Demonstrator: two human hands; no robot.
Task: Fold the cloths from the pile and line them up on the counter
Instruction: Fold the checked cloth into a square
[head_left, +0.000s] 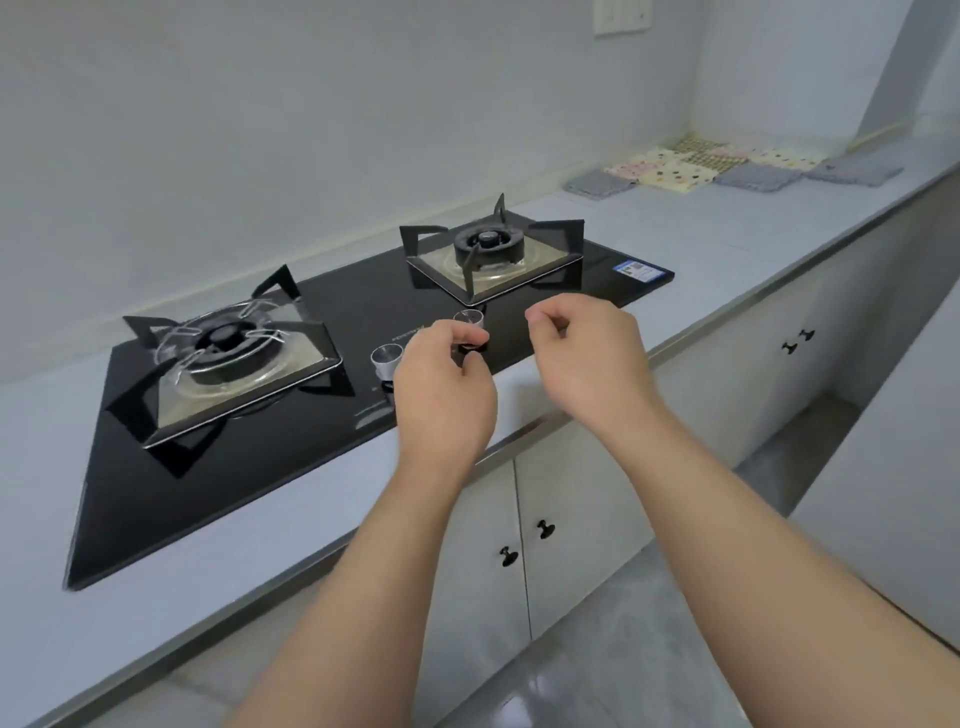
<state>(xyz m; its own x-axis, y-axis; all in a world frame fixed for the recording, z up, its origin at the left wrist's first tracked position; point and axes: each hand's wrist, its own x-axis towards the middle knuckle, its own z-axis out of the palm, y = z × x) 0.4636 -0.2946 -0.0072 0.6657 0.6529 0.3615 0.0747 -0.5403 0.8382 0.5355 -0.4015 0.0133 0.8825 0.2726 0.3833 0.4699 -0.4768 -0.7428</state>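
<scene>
Neither hand is working a cloth. The left hand and right hand hover over the near edge of the glossy black glass hob, fingers curled to the thumbs, holding nothing. Folded cloths, soft grey, pink and dotted-cream squares, lie in rows far right on the pale counter. No pile shows, so the next move is probably finding it.

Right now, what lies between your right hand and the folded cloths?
Head view: past the right hand, the stove corner with its blue sticker, then bare counter up to the folded cloths.
</scene>
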